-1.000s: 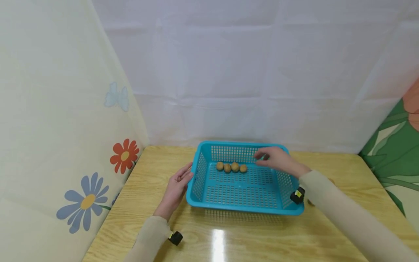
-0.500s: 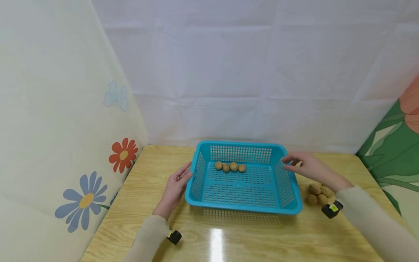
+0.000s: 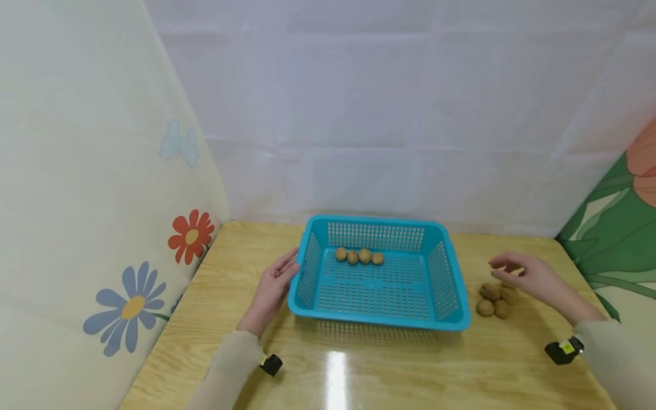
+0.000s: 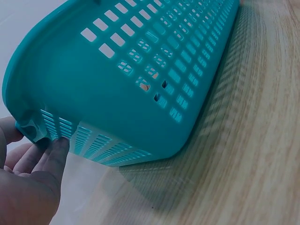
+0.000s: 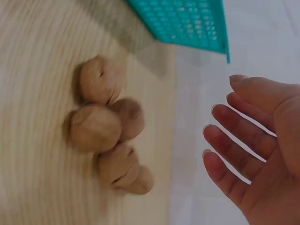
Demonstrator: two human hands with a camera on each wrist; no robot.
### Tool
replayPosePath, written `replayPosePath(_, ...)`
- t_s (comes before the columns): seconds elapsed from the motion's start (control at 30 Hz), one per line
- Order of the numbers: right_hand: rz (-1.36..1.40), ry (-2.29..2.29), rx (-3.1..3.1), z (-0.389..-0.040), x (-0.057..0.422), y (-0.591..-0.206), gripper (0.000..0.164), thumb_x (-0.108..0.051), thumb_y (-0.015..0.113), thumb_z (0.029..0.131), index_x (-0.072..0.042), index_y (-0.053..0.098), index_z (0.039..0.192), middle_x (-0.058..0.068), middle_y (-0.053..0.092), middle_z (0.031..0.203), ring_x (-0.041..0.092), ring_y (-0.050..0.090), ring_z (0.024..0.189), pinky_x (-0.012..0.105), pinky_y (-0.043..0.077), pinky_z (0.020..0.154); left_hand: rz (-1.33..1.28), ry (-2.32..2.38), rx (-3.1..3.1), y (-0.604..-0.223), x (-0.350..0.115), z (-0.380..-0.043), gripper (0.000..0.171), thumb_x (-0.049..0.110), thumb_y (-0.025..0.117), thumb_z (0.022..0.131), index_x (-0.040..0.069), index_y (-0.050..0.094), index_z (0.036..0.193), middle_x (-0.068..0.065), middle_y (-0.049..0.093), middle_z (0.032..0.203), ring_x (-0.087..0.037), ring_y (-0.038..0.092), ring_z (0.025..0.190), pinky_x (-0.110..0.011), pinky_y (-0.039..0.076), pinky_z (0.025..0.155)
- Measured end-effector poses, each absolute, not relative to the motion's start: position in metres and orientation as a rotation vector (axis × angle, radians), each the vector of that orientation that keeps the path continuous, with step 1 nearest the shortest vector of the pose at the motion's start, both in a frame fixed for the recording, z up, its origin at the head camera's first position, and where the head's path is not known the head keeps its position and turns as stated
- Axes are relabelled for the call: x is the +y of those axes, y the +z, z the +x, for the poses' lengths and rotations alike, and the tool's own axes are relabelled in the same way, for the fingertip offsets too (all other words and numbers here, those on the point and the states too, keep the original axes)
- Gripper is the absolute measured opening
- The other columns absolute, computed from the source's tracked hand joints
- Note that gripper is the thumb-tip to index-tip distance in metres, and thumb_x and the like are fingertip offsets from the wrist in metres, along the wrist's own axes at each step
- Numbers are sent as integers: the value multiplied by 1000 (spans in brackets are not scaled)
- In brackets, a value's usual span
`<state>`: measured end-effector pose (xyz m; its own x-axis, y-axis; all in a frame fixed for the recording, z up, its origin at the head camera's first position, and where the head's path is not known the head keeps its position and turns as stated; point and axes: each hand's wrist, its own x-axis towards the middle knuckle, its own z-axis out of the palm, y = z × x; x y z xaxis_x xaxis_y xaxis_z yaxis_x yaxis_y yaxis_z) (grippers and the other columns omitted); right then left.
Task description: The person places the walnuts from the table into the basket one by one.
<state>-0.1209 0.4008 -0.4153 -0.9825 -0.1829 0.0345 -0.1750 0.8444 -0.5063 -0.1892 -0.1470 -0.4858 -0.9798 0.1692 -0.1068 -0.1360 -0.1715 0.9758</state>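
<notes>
A blue plastic basket [image 3: 379, 323] with perforated walls stands on the table. In its back part several walnuts [image 3: 364, 256] lie in a row. My left hand [image 3: 270, 293] grips the left rim. In the left wrist view its thumb is at the rim while the fingers [image 4: 55, 161] lie against the end wall from outside. My right hand [image 3: 535, 279] hovers behind and above a small pile of walnuts [image 3: 490, 292] on the table to the right. In the right wrist view the fingers are spread and slightly bent, with nothing between them and the thumb.
The wooden table [image 3: 389, 370] ends at the back against a white cloth [image 3: 359, 114]. A flower-printed cloth [image 3: 102, 199] borders the left, and a leaf-patterned one [image 3: 625, 228] the right.
My right hand has moved from over the basket, out past its right rim, to the walnut pile, which now shows. My left hand stays on the left rim.
</notes>
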Motion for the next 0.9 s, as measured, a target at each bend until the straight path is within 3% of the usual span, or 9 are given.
replayPosePath(0.27, -194, -834, 2980, -113, 428, -437, 37, -24, 66, 105, 2, 67, 130, 29, 65, 129, 41, 64, 103, 43, 55, 72, 20, 2260, 1884, -484, -148, -190, 54, 20, 63, 106, 11, 47, 157, -17, 53, 154, -8, 66, 121, -25, 54, 99)
replayPosePath(0.6, -133, -826, 2987, -116, 449, -462, 41, -25, 68, 103, 5, 66, 131, 33, 62, 130, 37, 65, 98, 38, 54, 68, 21, 2251, 1893, -484, -147, -190, 53, 19, 61, 107, 10, 46, 157, -17, 53, 155, -10, 64, 125, -25, 54, 101)
replayPosePath(0.9, -98, -774, 2992, -122, 460, -482, 43, -25, 64, 106, 10, 64, 130, 36, 63, 127, 44, 67, 98, 50, 58, 75, 44, 2254, 1891, -484, -146, -189, 54, 19, 61, 107, 9, 45, 157, -19, 51, 155, -13, 63, 127, -25, 54, 100)
